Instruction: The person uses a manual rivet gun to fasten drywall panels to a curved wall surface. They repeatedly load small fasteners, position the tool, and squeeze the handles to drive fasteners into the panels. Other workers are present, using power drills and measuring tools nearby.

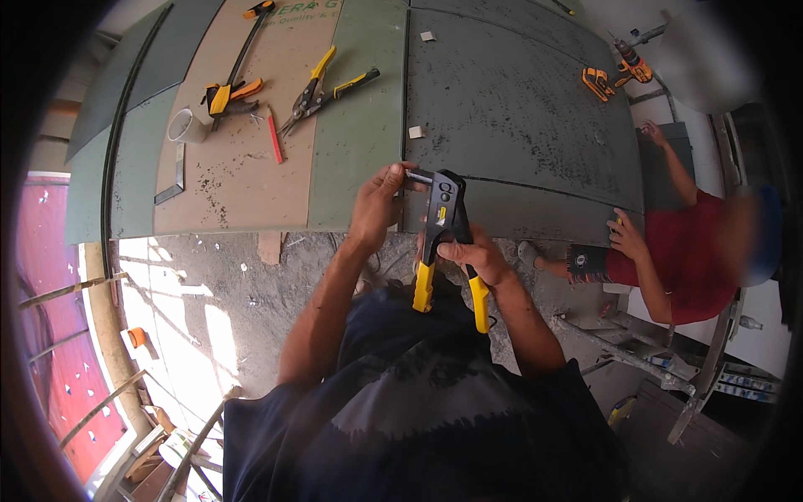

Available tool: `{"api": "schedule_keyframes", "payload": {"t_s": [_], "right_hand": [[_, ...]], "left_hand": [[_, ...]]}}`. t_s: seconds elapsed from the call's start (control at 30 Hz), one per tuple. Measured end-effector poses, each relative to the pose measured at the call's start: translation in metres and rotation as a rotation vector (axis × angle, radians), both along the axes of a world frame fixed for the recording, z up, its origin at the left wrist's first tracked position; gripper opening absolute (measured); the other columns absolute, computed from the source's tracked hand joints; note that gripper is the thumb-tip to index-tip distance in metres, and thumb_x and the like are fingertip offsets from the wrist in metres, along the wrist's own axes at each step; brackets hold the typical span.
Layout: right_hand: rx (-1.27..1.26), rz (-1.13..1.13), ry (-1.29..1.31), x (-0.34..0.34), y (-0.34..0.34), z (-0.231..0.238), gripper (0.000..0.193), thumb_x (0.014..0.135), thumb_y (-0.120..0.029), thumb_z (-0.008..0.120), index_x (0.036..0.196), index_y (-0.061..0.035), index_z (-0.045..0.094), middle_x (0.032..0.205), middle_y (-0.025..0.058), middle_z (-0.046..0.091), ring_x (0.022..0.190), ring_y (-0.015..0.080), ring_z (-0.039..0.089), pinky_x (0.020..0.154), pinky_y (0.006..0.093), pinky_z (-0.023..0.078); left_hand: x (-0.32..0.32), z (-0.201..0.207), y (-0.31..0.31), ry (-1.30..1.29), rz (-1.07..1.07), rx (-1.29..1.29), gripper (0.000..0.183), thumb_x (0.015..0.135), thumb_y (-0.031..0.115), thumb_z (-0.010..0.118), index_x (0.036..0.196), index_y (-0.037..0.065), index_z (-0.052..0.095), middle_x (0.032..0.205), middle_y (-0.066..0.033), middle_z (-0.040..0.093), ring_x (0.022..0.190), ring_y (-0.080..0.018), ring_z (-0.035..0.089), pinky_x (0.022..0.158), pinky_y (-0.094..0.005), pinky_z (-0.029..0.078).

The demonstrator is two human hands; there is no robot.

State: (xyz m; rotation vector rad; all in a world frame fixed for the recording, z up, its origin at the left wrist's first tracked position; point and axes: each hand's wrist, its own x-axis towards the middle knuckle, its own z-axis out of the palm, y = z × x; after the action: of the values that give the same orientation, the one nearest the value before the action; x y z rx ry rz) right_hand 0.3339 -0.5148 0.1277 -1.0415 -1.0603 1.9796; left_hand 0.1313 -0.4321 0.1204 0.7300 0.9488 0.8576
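In front of my body I hold a hand riveter (445, 209), dark grey with yellow grips, its handles spread apart and pointing toward me. My right hand (481, 255) is closed around one handle just below the head. The fingers of my left hand (379, 205) pinch at the riveter's nose, which points left. Whether a rivet sits between those fingertips is too small to tell. Just beyond the tool lies the near edge of the dark grey board (502, 109).
On the brown board (242, 180) are a bar clamp (221, 99), tin snips (311, 99), a red pencil (274, 136), a metal square (172, 184) and a cup (186, 127). A cordless drill (633, 65) lies far right. A person in red (698, 259) crouches at the right edge.
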Motion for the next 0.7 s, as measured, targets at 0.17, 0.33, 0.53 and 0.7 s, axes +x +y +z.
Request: {"api": "schedule_keyframes", "payload": {"t_s": [0.17,0.33,0.53,0.7], "right_hand": [[-0.113,-0.139,0.207,0.059,0.017,-0.018,0.062,0.091,-0.026,0.066,0.141,0.0018,0.042,0.116,0.0164,0.062,0.106,0.0318,0.067,0.095,0.0413,0.051],[-0.218,-0.231,0.337,0.111,0.03,-0.044,0.056,0.091,-0.022,0.062,0.137,0.0019,0.041,0.109,0.015,0.062,0.1,0.031,0.068,0.088,0.0411,0.054],[-0.294,-0.278,0.448,0.152,0.045,-0.06,0.053,0.091,-0.021,0.06,0.136,0.001,0.042,0.109,0.0148,0.062,0.1,0.0315,0.068,0.092,0.043,0.053],[-0.245,-0.196,0.393,0.172,0.054,-0.076,0.05,0.09,-0.024,0.065,0.132,-0.003,0.048,0.111,0.0111,0.064,0.099,0.0272,0.069,0.084,0.0372,0.052]], "left_hand": [[0.031,-0.046,0.045,0.826,0.021,0.365,0.036,0.099,0.033,0.061,0.13,0.014,0.061,0.101,-0.0056,0.071,0.078,-0.0179,0.068,0.066,-0.0329,0.052],[0.057,-0.058,0.099,1.326,-0.093,0.768,0.03,0.09,0.025,0.07,0.119,0.016,0.069,0.123,-0.0077,0.065,0.094,-0.0318,0.07,0.078,-0.0433,0.056],[0.086,-0.068,0.132,1.489,-0.304,0.758,0.019,0.09,0.024,0.068,0.107,0.015,0.065,0.126,-0.0064,0.061,0.093,-0.0357,0.069,0.075,-0.0489,0.056],[0.063,-0.075,0.132,1.176,-0.071,0.682,0.019,0.092,0.018,0.067,0.104,0.005,0.062,0.097,-0.0171,0.072,0.097,-0.0313,0.071,0.081,-0.0393,0.054]]}}
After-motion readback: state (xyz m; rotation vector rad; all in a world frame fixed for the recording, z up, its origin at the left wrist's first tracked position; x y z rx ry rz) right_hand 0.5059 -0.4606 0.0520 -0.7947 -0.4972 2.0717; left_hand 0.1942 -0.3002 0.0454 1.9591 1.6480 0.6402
